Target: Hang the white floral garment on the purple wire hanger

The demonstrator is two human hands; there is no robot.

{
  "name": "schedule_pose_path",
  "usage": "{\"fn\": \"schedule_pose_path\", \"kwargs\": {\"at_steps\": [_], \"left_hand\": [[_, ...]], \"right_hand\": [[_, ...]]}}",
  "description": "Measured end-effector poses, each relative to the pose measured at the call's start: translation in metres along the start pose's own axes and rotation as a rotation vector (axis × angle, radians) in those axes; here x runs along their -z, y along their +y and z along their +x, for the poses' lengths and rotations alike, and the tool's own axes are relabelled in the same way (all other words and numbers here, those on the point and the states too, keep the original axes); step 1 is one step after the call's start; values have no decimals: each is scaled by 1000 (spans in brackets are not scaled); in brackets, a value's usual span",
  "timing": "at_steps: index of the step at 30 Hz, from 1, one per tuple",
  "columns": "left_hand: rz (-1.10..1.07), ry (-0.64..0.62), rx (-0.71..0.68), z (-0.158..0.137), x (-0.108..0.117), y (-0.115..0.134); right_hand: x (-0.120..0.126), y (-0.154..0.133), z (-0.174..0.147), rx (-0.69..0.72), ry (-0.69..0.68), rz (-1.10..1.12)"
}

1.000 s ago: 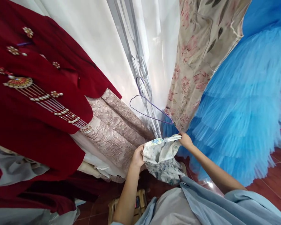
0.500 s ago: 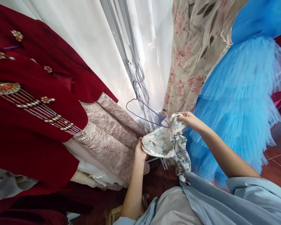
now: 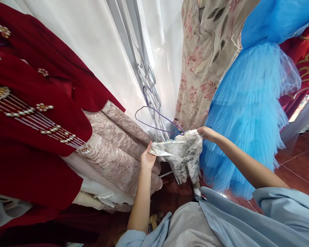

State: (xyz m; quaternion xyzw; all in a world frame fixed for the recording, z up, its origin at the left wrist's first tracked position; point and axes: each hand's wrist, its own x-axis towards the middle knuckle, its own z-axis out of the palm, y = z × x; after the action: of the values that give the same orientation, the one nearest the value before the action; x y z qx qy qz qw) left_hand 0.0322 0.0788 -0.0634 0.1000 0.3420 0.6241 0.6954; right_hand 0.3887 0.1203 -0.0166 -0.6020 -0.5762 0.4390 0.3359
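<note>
A small white garment with a blue-grey floral print (image 3: 182, 154) is stretched between my two hands. My left hand (image 3: 147, 157) is closed on its left edge, beside the pale pink brocade dress. At its upper right corner, my right hand (image 3: 208, 133) pinches the cloth, close to the blue tulle dress. A purple wire hanger (image 3: 158, 115) hangs just above and behind the garment. Its right end comes down to the garment's top edge; whether it touches the cloth I cannot tell.
Left hangs a dark red jacket (image 3: 48, 137) with beaded trim over a pink brocade dress (image 3: 118, 151). A beige floral dress (image 3: 195, 68) and a tiered blue tulle dress (image 3: 242, 113) hang on the right. Behind stands a grey metal stand (image 3: 130, 34) before white curtains (image 3: 74, 37).
The garment, earlier bunched and gaping, now spreads flatter between my hands. Both hands appear slightly lower in the left and right edges' grip, and the view has shifted a little right.
</note>
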Motion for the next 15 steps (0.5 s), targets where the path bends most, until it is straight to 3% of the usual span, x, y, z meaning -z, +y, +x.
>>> {"fn": "schedule_pose_path", "kwargs": {"at_steps": [4, 8, 11, 15], "left_hand": [[11, -79, -51, 0, 2, 14], [14, -128, -38, -1, -10, 26], [-5, -122, -24, 6, -18, 27], [7, -70, -47, 26, -17, 27]], "right_hand": [[2, -30, -12, -37, -231, 251], [2, -78, -30, 108, -323, 394], [-19, -105, -40, 284, -184, 346], [-48, -115, -42, 514, 18, 156]]}}
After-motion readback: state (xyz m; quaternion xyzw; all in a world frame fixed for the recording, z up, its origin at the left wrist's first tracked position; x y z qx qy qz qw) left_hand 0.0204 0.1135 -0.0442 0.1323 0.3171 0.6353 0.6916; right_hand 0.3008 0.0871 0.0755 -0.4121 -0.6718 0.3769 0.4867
